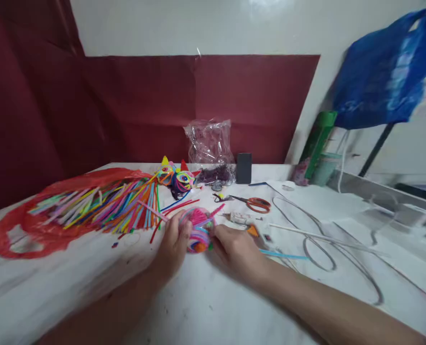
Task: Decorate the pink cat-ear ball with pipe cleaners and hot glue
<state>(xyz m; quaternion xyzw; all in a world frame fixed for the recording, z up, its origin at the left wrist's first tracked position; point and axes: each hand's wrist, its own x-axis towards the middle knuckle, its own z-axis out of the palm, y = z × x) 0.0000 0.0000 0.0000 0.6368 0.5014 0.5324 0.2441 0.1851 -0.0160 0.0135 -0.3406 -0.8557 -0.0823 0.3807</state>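
Between my two hands is a round ball wound from pink, purple and blue pipe cleaners (197, 230), with an orange patch low on it. A pink pipe-cleaner end sticks out at its upper right and a paler one at its left. My left hand (175, 239) grips the ball's left side, thumb on the front. On the other side my right hand (236, 247) has its fingers closed at the ball's right edge; its fingertips are partly hidden. Just behind lie loose red pipe cleaners (180, 205).
Many coloured pipe cleaners (126, 206) lie on a red plastic bag (15, 235) at left. Two finished cat-like heads (184, 178) stand behind. Orange-handled scissors (259, 205), a glue gun (239, 218) and looping cords (328, 239) lie at right. A clear bag (211, 143) stands at the back.
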